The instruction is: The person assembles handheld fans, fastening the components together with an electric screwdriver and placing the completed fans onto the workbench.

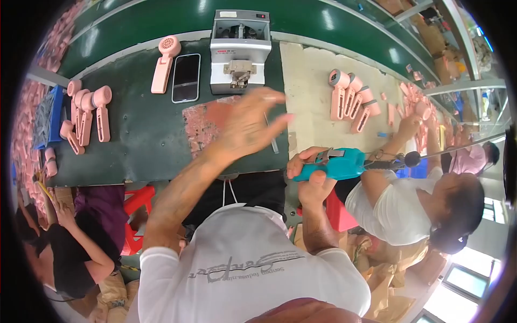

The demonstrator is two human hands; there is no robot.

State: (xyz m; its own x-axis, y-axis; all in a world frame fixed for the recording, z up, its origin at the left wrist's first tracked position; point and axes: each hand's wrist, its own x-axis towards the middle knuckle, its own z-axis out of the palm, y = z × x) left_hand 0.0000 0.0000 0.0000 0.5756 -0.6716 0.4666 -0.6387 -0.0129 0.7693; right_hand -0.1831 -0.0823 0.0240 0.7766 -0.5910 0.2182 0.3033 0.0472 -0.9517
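My left hand (246, 126) reaches over the middle of the table, its thumb and fingers apart and nothing visible in them. Under it lies a worn pinkish-red patch (200, 129) of the work surface, and a thin metal strip (273, 141) shows just beyond the thumb. My right hand (314, 185) is wrapped around a teal electric screwdriver (344, 164), held sideways at the table's near edge with its cord running off to the right. Ahead of the left hand stands a grey and white screw feeder (239, 56).
A pink handheld fan (164, 67) lies beside a phone (186, 78). Several pink fans (101, 113) stand at the left by a blue bin (49, 118), and more fans (344, 94) lie on the cardboard (309, 70) at right. Co-workers sit at left and right (404, 207).
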